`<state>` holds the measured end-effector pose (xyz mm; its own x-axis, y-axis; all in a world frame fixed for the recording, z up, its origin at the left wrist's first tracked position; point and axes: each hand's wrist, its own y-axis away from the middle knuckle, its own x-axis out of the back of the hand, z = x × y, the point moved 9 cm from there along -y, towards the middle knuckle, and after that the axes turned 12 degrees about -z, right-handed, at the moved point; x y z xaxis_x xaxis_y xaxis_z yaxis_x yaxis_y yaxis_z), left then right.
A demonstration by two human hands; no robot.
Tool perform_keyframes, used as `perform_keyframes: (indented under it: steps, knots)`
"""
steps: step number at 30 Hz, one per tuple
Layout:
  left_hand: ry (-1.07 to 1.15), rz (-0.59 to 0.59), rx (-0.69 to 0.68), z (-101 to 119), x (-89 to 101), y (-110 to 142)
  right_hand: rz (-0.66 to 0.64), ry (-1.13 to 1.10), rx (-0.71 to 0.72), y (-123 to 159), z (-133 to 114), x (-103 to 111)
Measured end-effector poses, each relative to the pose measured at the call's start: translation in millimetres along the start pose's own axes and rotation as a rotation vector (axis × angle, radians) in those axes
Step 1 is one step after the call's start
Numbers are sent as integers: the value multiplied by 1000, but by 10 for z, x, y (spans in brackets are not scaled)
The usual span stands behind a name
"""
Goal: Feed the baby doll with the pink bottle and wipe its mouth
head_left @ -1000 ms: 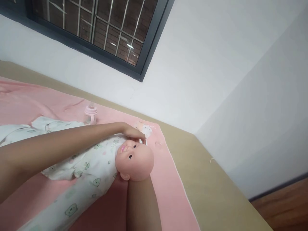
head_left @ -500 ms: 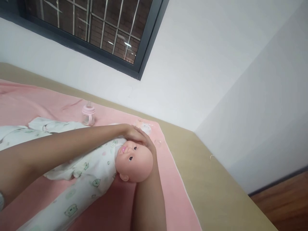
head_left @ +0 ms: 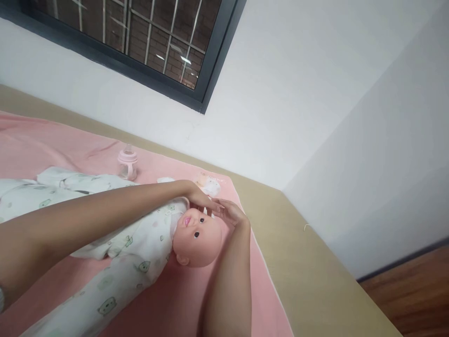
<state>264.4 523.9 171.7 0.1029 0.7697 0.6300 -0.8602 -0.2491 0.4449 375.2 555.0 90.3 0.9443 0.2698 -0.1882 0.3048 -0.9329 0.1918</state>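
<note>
A baby doll [head_left: 202, 245] in white clothes with green bear prints lies on its back on a pink blanket [head_left: 178, 299], its head toward the right. My left arm crosses over the doll's body. My left hand [head_left: 200, 196] is at the far side of the doll's head, fingers stretched out. Beyond the top of the head, my right hand [head_left: 232, 211] is bent inward, its fingers extended and meeting the left fingertips. A gap shows between my right forearm and the head. Small white bits show beneath the left fingers; I cannot make out what they are.
A pink-topped baby bottle [head_left: 127, 164] with handles stands on the blanket behind the doll. A printed patch [head_left: 209, 185] marks the blanket's far corner. The tan bed surface [head_left: 280, 262] borders white walls, below a dark-framed window [head_left: 199, 100].
My right hand has come out from around the doll's head and moved right. The head now rests lower, on the blanket. My left hand has shifted slightly right.
</note>
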Motion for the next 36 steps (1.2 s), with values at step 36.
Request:
perform_keyframes:
  steps: [36]
  knots:
    - [208,740,-186,-101,313,1396,-340,688,351,747,-1470,-1618]
